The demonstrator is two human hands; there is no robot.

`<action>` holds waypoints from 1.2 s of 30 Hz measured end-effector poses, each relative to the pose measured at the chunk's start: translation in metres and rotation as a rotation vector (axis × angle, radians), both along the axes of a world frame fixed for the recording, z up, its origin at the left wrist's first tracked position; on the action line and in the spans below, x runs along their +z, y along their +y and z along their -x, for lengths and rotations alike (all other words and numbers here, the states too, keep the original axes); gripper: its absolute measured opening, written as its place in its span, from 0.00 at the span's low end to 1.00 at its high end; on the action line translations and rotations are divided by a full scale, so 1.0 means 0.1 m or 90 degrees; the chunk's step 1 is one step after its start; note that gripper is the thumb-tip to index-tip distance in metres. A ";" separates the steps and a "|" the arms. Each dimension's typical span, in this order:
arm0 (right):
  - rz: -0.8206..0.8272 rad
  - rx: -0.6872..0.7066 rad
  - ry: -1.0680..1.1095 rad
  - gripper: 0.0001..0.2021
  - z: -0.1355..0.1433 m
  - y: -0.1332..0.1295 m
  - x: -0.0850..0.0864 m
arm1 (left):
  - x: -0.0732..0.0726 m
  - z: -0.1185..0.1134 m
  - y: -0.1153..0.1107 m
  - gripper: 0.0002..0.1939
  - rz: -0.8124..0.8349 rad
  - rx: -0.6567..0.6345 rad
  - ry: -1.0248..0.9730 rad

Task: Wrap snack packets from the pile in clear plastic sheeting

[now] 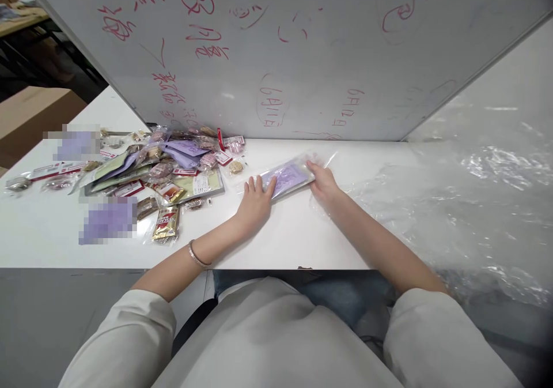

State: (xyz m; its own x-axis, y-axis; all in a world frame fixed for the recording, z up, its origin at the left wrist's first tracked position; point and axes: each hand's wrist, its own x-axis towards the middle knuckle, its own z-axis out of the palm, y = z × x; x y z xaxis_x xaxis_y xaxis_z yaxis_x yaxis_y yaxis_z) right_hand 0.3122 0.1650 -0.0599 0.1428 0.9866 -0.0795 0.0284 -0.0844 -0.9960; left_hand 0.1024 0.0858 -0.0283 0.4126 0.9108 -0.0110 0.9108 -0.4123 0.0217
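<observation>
A flat purple packet in a clear plastic bag (288, 176) lies at a slant on the white table in front of me. My left hand (256, 202) rests on the bag's left end, fingers spread and laid flat. At the far right end, my right hand (323, 180) grips the bag's edge between thumb and fingers. Left of my hands is a heap of wrapped sachets (159, 163), purple and green packets among them. A gold Nescafé sachet (166, 224) lies at the heap's near side, and a small round wrapped piece (236, 167) sits at its right.
A whiteboard (302, 59) with red writing stands along the table's back. Crumpled clear plastic sheeting (458, 215) covers the right side. A cardboard box (37, 117) is beyond the table at left. The white table's (52, 235) front edge runs close to my body.
</observation>
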 end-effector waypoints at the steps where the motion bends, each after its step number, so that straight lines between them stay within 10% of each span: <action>1: 0.001 -0.010 -0.015 0.24 0.01 0.00 -0.02 | -0.01 0.00 0.00 0.34 -0.003 -0.002 0.001; 11: -0.338 0.398 -0.657 0.33 -0.24 -0.23 0.17 | 0.00 0.04 0.00 0.32 0.011 -0.029 -0.014; 17: -0.362 0.425 -0.799 0.46 0.01 -0.36 0.20 | 0.03 0.06 0.03 0.31 0.008 -0.052 0.018; 22: -0.351 0.401 -0.817 0.37 0.15 -0.43 0.14 | 0.18 0.20 0.06 0.28 -0.070 -0.063 -0.032; 27: -0.351 0.410 -0.782 0.36 0.15 -0.46 0.11 | 0.30 0.40 0.05 0.30 -0.192 0.218 -0.265; 30: -0.342 0.404 -0.748 0.37 0.16 -0.47 0.11 | 0.25 0.40 0.04 0.33 0.014 0.360 -0.534; 36: -0.325 0.384 -0.747 0.39 0.21 -0.50 0.10 | 0.03 0.09 0.06 0.38 0.258 0.253 -0.889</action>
